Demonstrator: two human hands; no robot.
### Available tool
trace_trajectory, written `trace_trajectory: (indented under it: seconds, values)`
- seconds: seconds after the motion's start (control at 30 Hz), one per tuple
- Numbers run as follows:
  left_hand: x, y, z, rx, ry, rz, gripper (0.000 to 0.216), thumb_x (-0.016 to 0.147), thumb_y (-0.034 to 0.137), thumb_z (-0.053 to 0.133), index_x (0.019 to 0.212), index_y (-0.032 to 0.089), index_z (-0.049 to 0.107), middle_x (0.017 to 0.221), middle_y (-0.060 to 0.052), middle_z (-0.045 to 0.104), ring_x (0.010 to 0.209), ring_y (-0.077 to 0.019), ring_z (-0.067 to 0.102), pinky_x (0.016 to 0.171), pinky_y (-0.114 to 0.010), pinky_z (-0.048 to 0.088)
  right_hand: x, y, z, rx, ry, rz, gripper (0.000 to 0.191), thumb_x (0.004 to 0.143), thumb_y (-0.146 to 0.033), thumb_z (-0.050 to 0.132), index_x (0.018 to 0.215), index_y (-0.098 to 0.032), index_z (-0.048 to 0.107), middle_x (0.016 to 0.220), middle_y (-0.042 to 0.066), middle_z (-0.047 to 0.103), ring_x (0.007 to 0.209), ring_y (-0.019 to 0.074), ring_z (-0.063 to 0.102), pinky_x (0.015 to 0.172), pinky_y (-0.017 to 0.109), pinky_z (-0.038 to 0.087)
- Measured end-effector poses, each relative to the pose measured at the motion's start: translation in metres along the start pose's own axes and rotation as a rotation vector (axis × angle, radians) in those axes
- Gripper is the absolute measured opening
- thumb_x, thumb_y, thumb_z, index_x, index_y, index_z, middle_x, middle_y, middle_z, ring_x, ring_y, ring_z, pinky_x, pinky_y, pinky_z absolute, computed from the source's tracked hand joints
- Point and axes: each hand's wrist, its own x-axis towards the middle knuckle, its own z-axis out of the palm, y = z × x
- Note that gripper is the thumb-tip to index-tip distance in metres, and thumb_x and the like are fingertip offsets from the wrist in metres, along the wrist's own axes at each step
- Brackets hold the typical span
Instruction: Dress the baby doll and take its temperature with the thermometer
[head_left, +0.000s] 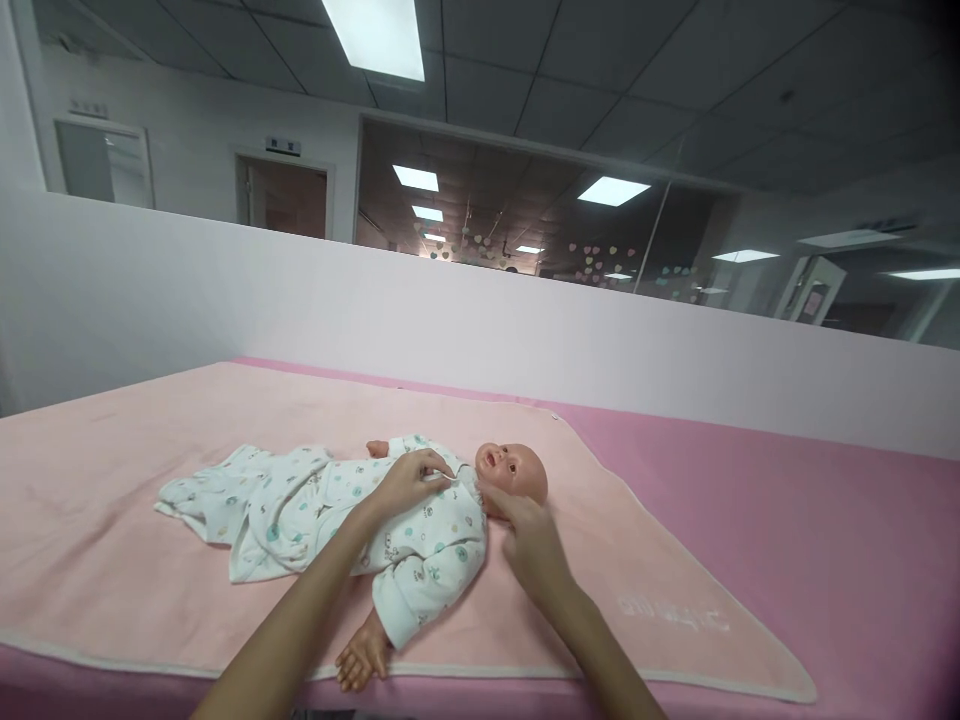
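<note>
A baby doll (531,468) lies on its back, its head to the right. It wears a white printed baby outfit (431,535) with long sleeves; the leg part spreads flat to the left. My left hand (412,480) is over the doll's chest, thumb and fingers pinched on a thin white tie near the neckline. At the collar, just below the doll's chin, my right hand (529,530) has its fingers closed against the outfit's edge; what lies between those fingertips is hidden. One doll hand (365,652) pokes out of the near sleeve, the other from the far sleeve.
Beneath the doll is a peach blanket (600,560) with pale edging, spread over a pink padded surface (750,500). A low white wall (450,320) runs along the back, with a glass window (525,220) above it.
</note>
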Motion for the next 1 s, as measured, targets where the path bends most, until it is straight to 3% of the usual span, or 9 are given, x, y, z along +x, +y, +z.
trace_trajectory:
  seconds: [0.13, 0.27, 0.57, 0.77, 1.0]
  values:
    - [-0.003, 0.000, 0.002, 0.049, 0.031, 0.044, 0.017, 0.073, 0.025, 0.050, 0.079, 0.019, 0.065, 0.081, -0.003, 0.062, 0.076, -0.0163, 0.053, 0.068, -0.026, 0.038, 0.046, -0.019, 0.051, 0.209, 0.193, 0.096, 0.056, 0.055, 0.005, 0.032, 0.096, -0.020, 0.062, 0.084, 0.003, 0.065, 0.078, 0.0165, 0.058, 0.070, 0.029, 0.046]
    - [-0.005, -0.002, 0.005, 0.100, 0.071, 0.038, 0.016, 0.073, 0.021, 0.047, 0.080, 0.018, 0.061, 0.075, -0.001, 0.062, 0.070, -0.0154, 0.053, 0.065, -0.025, 0.038, 0.058, -0.018, 0.082, 0.267, 0.266, 0.103, 0.043, 0.060, 0.001, 0.032, 0.084, -0.018, 0.063, 0.081, 0.005, 0.063, 0.077, 0.0175, 0.055, 0.069, 0.029, 0.044]
    - [-0.006, 0.002, 0.007, 0.062, 0.091, 0.016, 0.022, 0.078, 0.032, 0.044, 0.080, 0.018, 0.061, 0.072, -0.001, 0.062, 0.065, -0.0147, 0.053, 0.060, -0.024, 0.036, 0.040, -0.019, 0.077, 0.298, 0.375, 0.043, 0.033, 0.071, -0.005, 0.033, 0.087, -0.017, 0.059, 0.082, 0.006, 0.059, 0.079, 0.0172, 0.054, 0.073, 0.029, 0.045]
    - [-0.005, -0.003, 0.007, 0.049, 0.098, -0.019, 0.028, 0.080, 0.033, 0.041, 0.079, 0.016, 0.063, 0.071, -0.003, 0.063, 0.064, -0.0156, 0.054, 0.059, -0.024, 0.036, 0.042, -0.023, 0.076, 0.225, 0.302, -0.021, 0.040, 0.061, -0.004, 0.040, 0.095, -0.018, 0.056, 0.088, 0.007, 0.056, 0.085, 0.0193, 0.052, 0.078, 0.032, 0.044]
    - [-0.005, -0.001, 0.006, 0.005, 0.091, -0.038, 0.032, 0.080, 0.036, 0.039, 0.079, 0.016, 0.065, 0.071, -0.003, 0.065, 0.066, -0.0166, 0.054, 0.059, -0.025, 0.036, 0.041, -0.020, 0.080, 0.236, 0.322, 0.006, 0.039, 0.064, -0.004, 0.039, 0.097, -0.018, 0.055, 0.090, 0.007, 0.056, 0.086, 0.0190, 0.052, 0.077, 0.031, 0.045]
